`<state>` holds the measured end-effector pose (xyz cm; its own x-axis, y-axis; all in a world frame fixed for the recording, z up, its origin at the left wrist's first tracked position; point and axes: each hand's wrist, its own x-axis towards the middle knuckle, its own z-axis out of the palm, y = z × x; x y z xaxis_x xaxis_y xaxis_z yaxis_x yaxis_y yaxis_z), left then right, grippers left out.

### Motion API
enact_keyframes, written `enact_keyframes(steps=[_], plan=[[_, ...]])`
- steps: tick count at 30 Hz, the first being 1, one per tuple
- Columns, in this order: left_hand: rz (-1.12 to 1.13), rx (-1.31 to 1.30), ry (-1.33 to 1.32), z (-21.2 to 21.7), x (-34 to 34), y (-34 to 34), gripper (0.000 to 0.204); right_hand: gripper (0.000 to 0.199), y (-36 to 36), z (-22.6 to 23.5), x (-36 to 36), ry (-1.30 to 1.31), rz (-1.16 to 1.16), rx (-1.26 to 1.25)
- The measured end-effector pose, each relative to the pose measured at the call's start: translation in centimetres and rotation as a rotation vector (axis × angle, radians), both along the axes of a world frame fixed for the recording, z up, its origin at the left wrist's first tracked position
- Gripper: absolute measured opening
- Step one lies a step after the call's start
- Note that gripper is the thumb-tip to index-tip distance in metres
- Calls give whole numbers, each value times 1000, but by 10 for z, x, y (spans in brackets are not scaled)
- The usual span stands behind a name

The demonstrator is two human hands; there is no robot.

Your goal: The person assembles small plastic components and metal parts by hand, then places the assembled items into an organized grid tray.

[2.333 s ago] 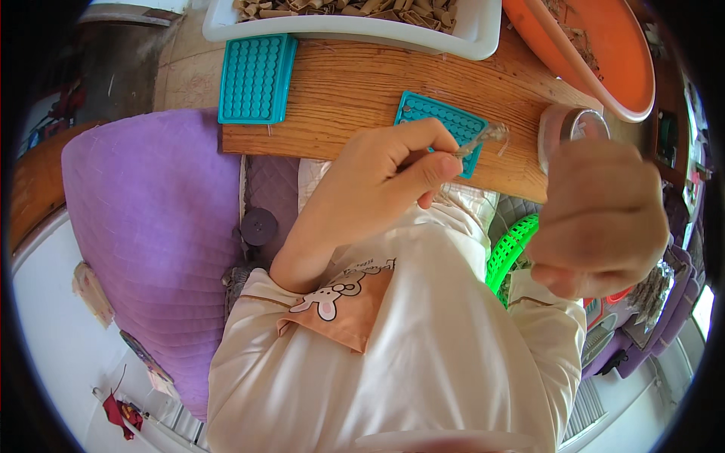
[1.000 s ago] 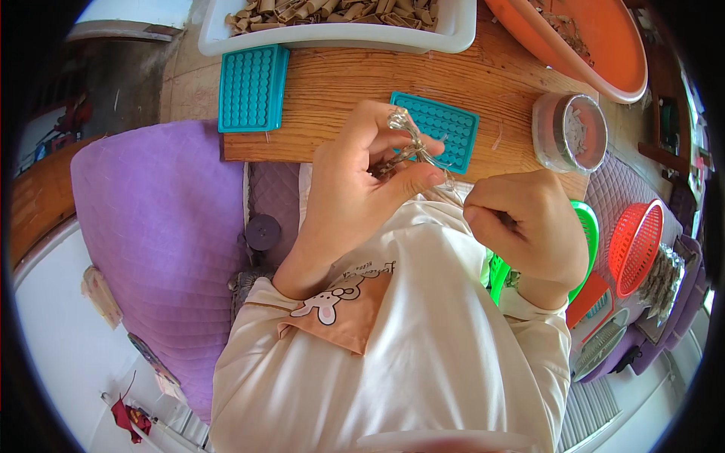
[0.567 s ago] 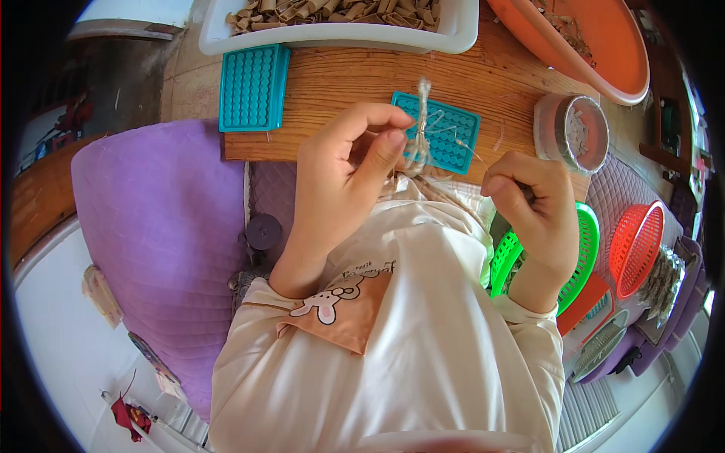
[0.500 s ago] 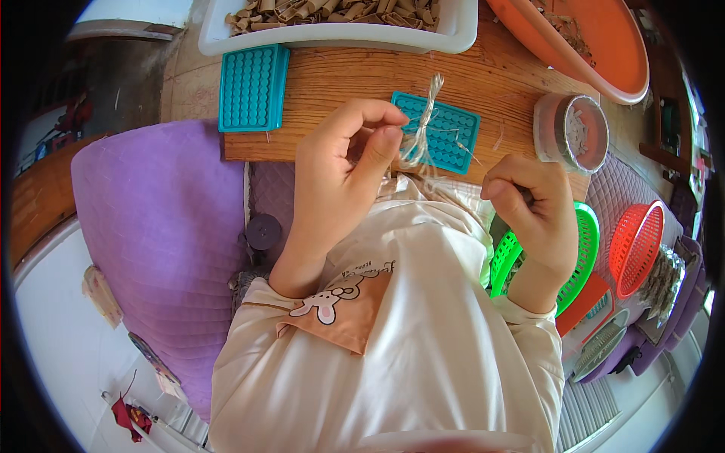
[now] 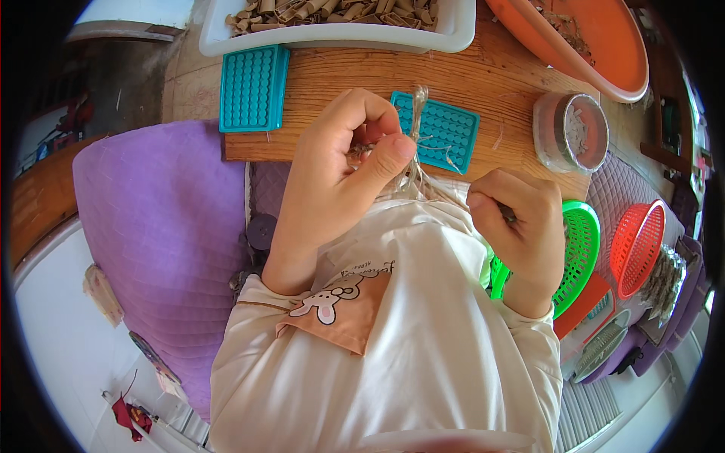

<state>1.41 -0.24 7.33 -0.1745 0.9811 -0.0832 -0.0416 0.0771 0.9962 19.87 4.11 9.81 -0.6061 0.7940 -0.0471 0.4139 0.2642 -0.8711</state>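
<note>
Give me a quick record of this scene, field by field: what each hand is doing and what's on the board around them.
left hand: pinches a bundle of thin pale strands
right hand: closed in a fist around the strands' other end
board: wooden, holds two teal studded mats
white tray: brown pieces inside
round clear tub: right of the mats
orange basin: top right
baskets: green, red

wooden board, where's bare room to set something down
Bare wood on the wooden board lies between the two teal trays, and right of the second up to the round tin. Crowded along the white tub and orange basin.
</note>
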Motion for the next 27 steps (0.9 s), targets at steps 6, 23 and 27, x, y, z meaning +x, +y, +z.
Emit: enact_keyframes(steps=[6,23,27], plan=[[38,115,178,-2,8,2,11,24,-7,-21,-10,305,-121,-74],[29,247,323,-20,15,11,11,11,-19,-27,-29,213,-414,-144],[173,186,250,-17,-2,15,13,10,-21,-25,-21,151,-378,-95]])
